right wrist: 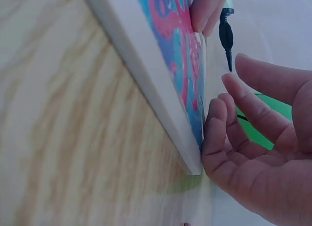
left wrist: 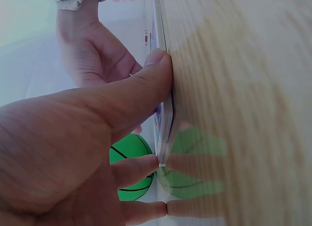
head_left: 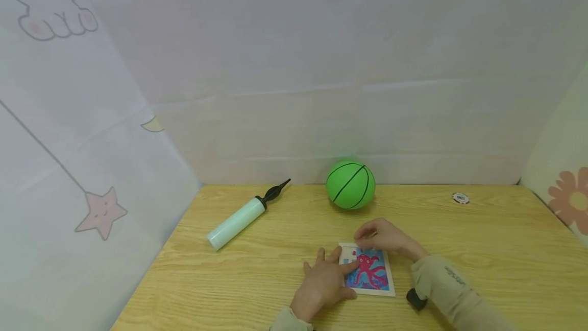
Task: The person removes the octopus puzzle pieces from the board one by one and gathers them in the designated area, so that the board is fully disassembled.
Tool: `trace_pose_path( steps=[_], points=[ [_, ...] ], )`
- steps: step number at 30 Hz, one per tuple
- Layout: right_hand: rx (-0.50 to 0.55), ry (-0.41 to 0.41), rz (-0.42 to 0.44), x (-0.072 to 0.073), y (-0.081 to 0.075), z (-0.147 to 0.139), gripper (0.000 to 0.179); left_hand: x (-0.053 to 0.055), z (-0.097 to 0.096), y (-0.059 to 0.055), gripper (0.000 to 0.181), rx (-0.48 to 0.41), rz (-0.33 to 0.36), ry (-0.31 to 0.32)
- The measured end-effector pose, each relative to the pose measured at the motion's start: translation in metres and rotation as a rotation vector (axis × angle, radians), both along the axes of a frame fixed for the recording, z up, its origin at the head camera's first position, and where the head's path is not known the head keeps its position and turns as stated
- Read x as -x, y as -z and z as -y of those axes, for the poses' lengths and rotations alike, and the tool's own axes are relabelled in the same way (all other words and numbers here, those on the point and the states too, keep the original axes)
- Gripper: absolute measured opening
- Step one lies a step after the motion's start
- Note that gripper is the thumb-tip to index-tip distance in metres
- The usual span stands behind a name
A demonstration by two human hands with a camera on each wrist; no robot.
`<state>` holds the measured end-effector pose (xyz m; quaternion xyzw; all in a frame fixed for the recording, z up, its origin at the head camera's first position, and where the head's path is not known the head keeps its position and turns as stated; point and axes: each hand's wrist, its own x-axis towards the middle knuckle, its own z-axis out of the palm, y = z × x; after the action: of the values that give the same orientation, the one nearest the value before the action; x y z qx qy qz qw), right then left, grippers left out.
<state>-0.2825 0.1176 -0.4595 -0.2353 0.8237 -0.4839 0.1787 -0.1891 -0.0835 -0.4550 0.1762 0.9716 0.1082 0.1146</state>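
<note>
A flat board picture point(head_left: 367, 269) shows a pink octopus on blue inside a white frame; its upper left part looks pale, with a small red spot. My left hand point(head_left: 325, 279) lies spread over the board's left side, its index finger reaching onto the picture. In the left wrist view the thumb point(left wrist: 151, 77) presses at the board's edge point(left wrist: 167, 113). At the far edge is my right hand point(head_left: 380, 235), fingers loosely bent. The right wrist view shows its fingertips point(right wrist: 214, 126) right by the frame's corner, thumb apart from the index finger, nothing between them.
Behind the board sits a green ball point(head_left: 350, 185) with black lines. A pale green hand pump point(head_left: 236, 222) with a black nozzle lies to the left. At the back right is a round chip point(head_left: 461, 198). A fabric backdrop point(head_left: 294, 91) borders the wooden table point(head_left: 193, 285).
</note>
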Motion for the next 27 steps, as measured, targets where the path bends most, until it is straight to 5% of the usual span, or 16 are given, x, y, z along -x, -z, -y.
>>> trace_pose_path(
  steps=[17, 27],
  points=[
    [-0.137, -0.023, -0.029, -0.004, -0.004, 0.002, 0.013, 0.001, -0.001, 0.002, 0.065, 0.002, 0.006, -0.002],
    [-0.186, -0.107, -0.097, -0.003, -0.007, 0.001, 0.014, 0.001, -0.001, 0.0, 0.064, 0.011, 0.012, -0.001]
  ],
)
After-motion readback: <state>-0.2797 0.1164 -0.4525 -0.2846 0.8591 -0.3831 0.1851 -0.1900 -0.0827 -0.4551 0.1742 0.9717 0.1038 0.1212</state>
